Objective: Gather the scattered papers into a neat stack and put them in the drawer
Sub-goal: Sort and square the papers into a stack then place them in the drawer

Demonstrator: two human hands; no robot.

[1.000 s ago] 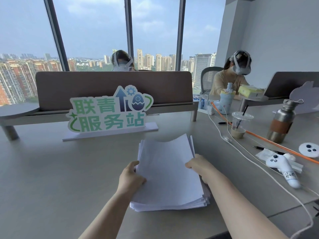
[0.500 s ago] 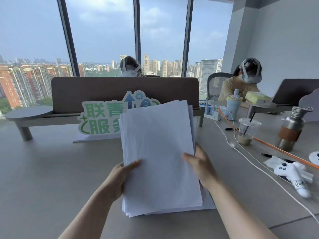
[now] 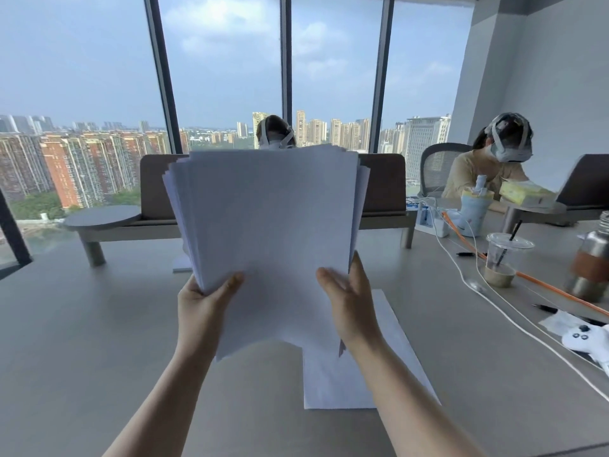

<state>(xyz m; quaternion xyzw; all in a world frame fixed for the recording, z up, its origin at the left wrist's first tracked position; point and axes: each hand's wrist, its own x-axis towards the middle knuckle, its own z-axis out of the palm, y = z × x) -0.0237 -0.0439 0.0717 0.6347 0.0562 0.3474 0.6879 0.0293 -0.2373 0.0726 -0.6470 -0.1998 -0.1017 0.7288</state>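
Paper stack (image 3: 267, 232) held upright above the desk (image 3: 82, 324), its edges uneven. My left hand (image 3: 201, 308) grips its lower left corner, thumb across the front. My right hand (image 3: 351, 308) grasps the lower right edge, thumb in front, fingers behind. One loose sheet (image 3: 379, 367) lies flat on the desk beneath, just right of centre.

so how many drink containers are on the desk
2, both on the desk's right side: a clear plastic cup with a straw, nearly empty, and a metal bottle further right at the frame edge. The raised papers may hide others behind them.
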